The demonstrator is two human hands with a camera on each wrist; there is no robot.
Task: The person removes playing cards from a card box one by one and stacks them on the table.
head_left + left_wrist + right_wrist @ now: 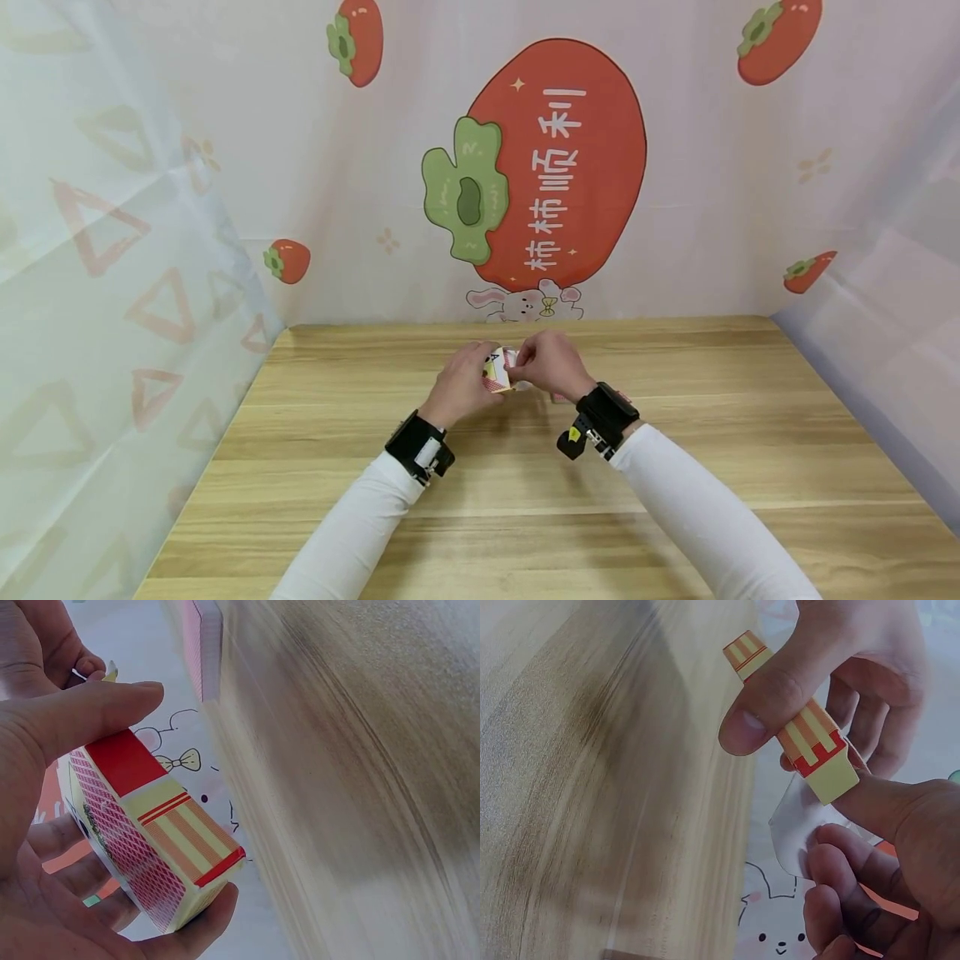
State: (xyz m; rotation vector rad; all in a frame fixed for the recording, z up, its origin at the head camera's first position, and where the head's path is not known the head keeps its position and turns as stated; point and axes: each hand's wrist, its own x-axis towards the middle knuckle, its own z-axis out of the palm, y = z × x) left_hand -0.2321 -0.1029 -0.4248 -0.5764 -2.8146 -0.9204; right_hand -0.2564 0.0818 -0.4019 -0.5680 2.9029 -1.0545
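Observation:
A playing card box (497, 371) with an ace print, a red lattice pattern and orange-yellow striped sides is held above the table. My left hand (467, 385) grips it, thumb on one narrow side and fingers on the opposite side, as the left wrist view shows. At the box's open end, my right hand (553, 364) has its thumb by a yellow end flap (834, 780). Its curled fingers (836, 870) pinch the white lid flap (795, 825). A deck of playing cards (202, 649) with pink backs lies on the table, partly hidden below the right hand in the head view.
The wood-grain table (480, 533) reaches back to a cloth backdrop (675, 167) printed with persimmons and a rabbit. Cloth also hangs on the left and right sides. Each wrist carries a black strapped camera mount (603, 414).

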